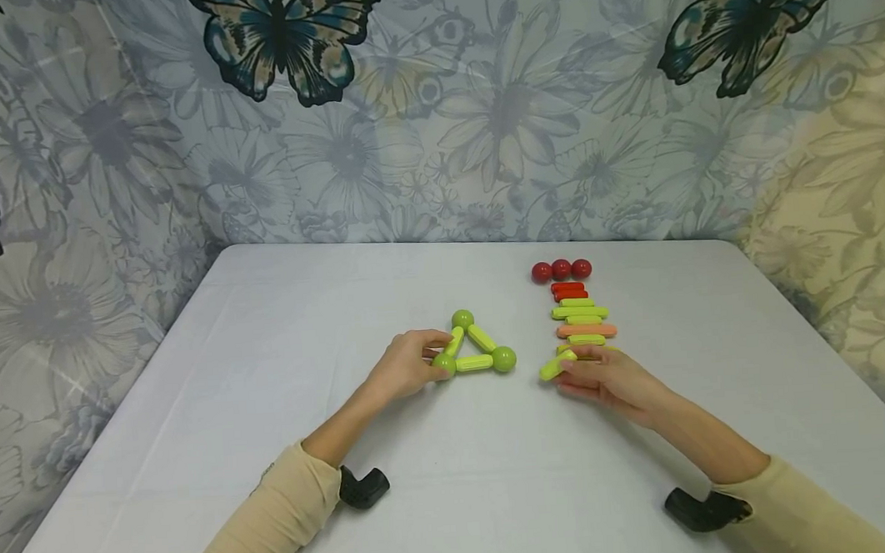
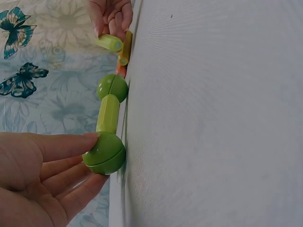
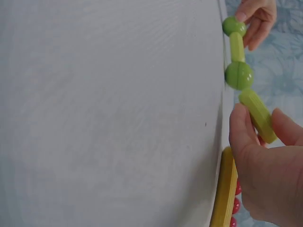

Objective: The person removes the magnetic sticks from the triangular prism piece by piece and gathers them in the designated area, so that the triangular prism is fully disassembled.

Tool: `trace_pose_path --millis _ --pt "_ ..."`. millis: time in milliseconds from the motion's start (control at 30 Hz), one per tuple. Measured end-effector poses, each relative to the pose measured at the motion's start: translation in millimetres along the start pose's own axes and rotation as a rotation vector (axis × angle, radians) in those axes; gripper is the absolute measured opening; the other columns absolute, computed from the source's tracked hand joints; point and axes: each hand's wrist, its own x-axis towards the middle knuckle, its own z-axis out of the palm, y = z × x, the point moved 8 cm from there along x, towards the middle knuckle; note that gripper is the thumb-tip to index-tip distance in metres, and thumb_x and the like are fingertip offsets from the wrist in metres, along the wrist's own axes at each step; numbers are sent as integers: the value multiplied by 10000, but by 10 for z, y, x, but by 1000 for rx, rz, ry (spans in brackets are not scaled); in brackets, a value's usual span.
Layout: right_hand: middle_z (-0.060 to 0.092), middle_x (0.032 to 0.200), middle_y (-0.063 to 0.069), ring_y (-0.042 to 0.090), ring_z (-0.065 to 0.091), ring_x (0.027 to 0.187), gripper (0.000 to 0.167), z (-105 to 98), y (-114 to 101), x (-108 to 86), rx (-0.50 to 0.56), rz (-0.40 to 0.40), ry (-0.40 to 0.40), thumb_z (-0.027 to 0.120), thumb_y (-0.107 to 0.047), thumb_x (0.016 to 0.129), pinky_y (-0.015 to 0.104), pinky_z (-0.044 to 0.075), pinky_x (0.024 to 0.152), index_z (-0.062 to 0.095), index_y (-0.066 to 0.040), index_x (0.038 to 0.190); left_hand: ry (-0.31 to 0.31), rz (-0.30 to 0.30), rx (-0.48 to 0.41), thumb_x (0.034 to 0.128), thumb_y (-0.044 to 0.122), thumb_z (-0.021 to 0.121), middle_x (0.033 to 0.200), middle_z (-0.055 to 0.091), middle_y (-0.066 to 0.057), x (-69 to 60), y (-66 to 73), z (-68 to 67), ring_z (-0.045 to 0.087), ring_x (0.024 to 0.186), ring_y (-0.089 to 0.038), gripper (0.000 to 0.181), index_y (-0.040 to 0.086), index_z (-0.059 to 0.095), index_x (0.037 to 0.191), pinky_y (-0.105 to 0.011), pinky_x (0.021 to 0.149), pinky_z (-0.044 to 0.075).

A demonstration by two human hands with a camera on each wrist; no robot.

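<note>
On the white table lies a triangle of three green balls joined by yellow-green rods, its far ball (image 1: 463, 319) pointing to the back and a rod (image 1: 475, 363) along its near side. My left hand (image 1: 409, 363) grips the near-left green ball (image 2: 105, 153) between thumb and fingers. Between thumb and fingers, my right hand (image 1: 606, 383) pinches a loose yellow-green rod (image 3: 258, 116) just off the near end of a row of rods. That rod is apart from the near-right green ball (image 1: 503, 358). Part of the row is hidden behind the right hand.
Behind the right hand runs the row of rods, with an orange rod (image 1: 586, 331), yellow-green ones and short red rods (image 1: 567, 287). Three red balls (image 1: 561, 269) sit at its far end. A butterfly-patterned backdrop (image 1: 435, 143) stands behind the table (image 1: 455, 510).
</note>
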Motion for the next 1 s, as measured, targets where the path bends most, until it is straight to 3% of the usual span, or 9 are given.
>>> trace_pose_path --millis 133,333,433,633,767,1000 --pt "664 1048 68 225 650 1005 407 -50 30 -17 56 30 -3 542 -100 981 365 477 910 318 54 1284 1 -2 5 798 5 754 1249 607 -102 0 2 -1 606 1091 -253 499 29 595 1270 -345 900 495" --pt "674 1042 73 223 653 996 340 -131 74 -26 96 67 16 552 -99 975 364 477 907 357 10 1231 -3 -3 8 802 8 752 1257 602 -104 -3 8 0 604 1094 -254 501 28 591 1275 -346 904 492" --pt "653 1040 71 208 652 977 419 -190 94 -27 92 86 40 560 -97 971 360 482 905 318 18 1292 -4 -1 13 804 10 751 1257 601 -108 -4 10 -2 601 1099 -258 499 26 589 1276 -348 906 491" --pt "642 1018 65 163 646 915 668 -267 94 -48 -55 123 73 580 -159 968 313 519 855 158 69 1435 -1 4 11 801 11 754 1252 604 -111 0 0 -3 604 1095 -259 497 22 591 1271 -345 903 493" --pt "672 997 64 166 664 883 700 -302 93 -56 -88 139 98 594 -186 963 299 532 823 154 87 1434 -1 6 9 801 12 754 1252 604 -110 -4 -4 -5 605 1092 -258 501 22 589 1274 -346 902 493" --pt "700 955 79 180 685 878 333 -366 120 -74 8 164 118 577 -157 971 302 528 827 452 32 1214 -6 5 10 806 16 751 1259 599 -112 -6 2 -1 599 1101 -262 507 22 581 1284 -349 907 491"
